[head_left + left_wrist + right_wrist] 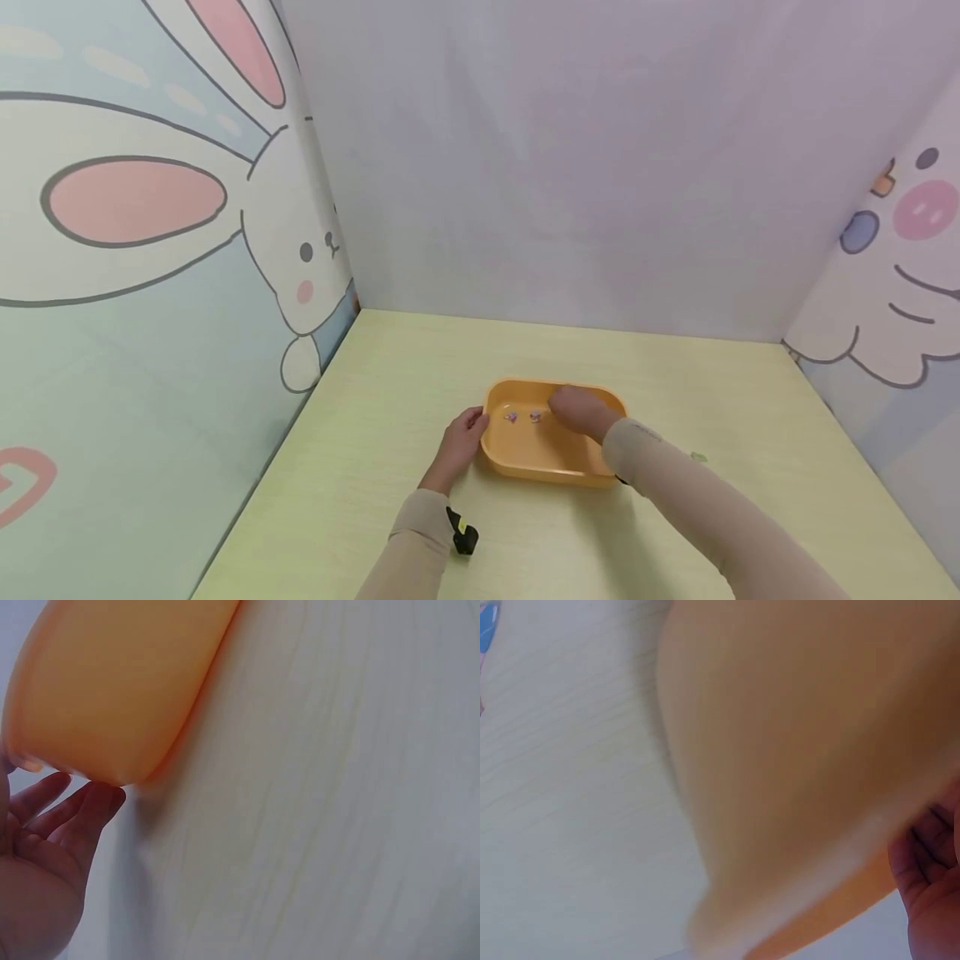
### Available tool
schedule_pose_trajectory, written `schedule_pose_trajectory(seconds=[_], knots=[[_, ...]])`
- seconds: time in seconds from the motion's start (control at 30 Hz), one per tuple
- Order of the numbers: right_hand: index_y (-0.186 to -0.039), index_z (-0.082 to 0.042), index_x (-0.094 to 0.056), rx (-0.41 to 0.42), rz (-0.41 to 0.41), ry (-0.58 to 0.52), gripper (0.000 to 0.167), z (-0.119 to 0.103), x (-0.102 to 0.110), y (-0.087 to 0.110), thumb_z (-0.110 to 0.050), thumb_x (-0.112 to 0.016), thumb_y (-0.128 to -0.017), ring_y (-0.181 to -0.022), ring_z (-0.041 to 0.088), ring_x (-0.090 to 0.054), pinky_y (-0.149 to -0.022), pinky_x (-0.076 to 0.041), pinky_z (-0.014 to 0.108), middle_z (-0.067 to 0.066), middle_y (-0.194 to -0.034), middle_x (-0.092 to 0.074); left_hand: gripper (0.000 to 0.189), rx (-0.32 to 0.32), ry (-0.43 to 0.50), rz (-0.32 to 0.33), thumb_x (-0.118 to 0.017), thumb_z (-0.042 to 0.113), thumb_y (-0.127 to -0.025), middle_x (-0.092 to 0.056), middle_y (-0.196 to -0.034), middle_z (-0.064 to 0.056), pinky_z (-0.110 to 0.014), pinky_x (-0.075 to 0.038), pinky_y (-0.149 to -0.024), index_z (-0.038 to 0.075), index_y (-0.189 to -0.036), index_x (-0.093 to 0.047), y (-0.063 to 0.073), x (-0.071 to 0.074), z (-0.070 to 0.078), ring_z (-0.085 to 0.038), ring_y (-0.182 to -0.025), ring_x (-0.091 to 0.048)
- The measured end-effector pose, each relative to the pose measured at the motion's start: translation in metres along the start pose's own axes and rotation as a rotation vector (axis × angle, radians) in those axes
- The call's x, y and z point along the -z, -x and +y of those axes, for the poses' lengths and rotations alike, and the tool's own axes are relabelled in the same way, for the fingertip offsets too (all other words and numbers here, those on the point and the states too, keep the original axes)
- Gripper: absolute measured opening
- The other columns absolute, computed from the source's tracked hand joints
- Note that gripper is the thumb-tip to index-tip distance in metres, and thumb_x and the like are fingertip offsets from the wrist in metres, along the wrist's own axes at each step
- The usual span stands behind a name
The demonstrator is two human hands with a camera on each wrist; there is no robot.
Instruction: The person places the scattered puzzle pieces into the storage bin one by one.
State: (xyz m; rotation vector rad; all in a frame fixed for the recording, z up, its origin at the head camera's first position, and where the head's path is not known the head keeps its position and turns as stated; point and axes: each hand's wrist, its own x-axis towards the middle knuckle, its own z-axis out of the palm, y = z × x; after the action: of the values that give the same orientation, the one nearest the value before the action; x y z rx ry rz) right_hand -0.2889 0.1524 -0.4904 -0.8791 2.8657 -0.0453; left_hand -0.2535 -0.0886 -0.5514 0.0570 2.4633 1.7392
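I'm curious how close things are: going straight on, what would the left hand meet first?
Most likely the orange tray: the left hand is at its left end, fingers seemingly touching it, though depth is hard to judge.

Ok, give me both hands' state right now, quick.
Left hand: at the left end of the orange tray; gripping or just touching, cannot be told.
Right hand: over the tray, fingertips hidden; open or closed, cannot be told.
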Motion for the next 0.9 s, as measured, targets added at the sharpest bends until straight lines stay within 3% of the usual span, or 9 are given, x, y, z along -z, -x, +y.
schedule_pose_trajectory(seconds=[0.2,0.37,0.5,0.67,0.9], knots=[[-0.066,-0.01,-0.052,0.016,0.034,-0.098,0.03,0.003,0.012,0.008,0.004,-0.056,-0.092,-0.057,0.011,-0.033,-0.053,-0.031,0.028,-0.005,-0.06,-0.039,0.042,0.004,-0.001,-0.001,-0.048,0.029,-0.104,-0.059,-0.129,-0.015,-0.045,-0.046,-0.097,0.001,-0.134,-0.055,0.0,0.0,0.001,-0.029,-0.117,-0.056],[-0.063,-0.013,-0.047,0.031,0.086,-0.079,0.032,0.008,0.02,0.019,0.005,-0.056,-0.088,-0.057,0.011,-0.031,-0.053,-0.029,0.026,-0.005,-0.06,-0.034,0.042,0.006,0.002,-0.002,-0.048,0.03,-0.104,-0.059,-0.129,-0.015,-0.044,-0.046,-0.097,0.001,-0.134,-0.055,-0.001,-0.001,0.0,-0.029,-0.117,-0.056],[-0.064,-0.01,-0.053,0.033,0.121,-0.097,0.029,0.015,0.027,0.029,0.004,-0.059,-0.089,-0.058,0.011,-0.035,-0.054,-0.032,0.027,-0.005,-0.061,-0.039,0.042,0.005,0.002,-0.001,-0.048,0.03,-0.103,-0.059,-0.129,-0.015,-0.044,-0.047,-0.097,0.002,-0.134,-0.055,-0.001,-0.001,0.0,-0.029,-0.117,-0.056],[-0.071,-0.007,-0.062,-0.033,0.121,-0.181,0.022,0.027,0.035,0.043,0.002,-0.06,-0.091,-0.059,0.013,-0.042,-0.055,-0.039,0.029,-0.003,-0.063,-0.05,0.042,0.0,-0.004,0.001,-0.049,0.03,-0.103,-0.059,-0.128,-0.016,-0.045,-0.047,-0.096,0.001,-0.133,-0.055,-0.001,-0.001,0.001,-0.029,-0.116,-0.056],[-0.092,0.002,-0.071,-0.116,0.135,-0.205,0.006,0.045,0.045,0.069,-0.001,-0.066,-0.09,-0.076,0.021,-0.06,-0.07,-0.054,0.039,0.006,-0.084,-0.066,0.042,0.006,0.001,0.002,-0.048,0.03,-0.104,-0.059,-0.129,-0.015,-0.045,-0.046,-0.097,0.001,-0.134,-0.055,0.0,-0.001,0.001,-0.029,-0.117,-0.056]])
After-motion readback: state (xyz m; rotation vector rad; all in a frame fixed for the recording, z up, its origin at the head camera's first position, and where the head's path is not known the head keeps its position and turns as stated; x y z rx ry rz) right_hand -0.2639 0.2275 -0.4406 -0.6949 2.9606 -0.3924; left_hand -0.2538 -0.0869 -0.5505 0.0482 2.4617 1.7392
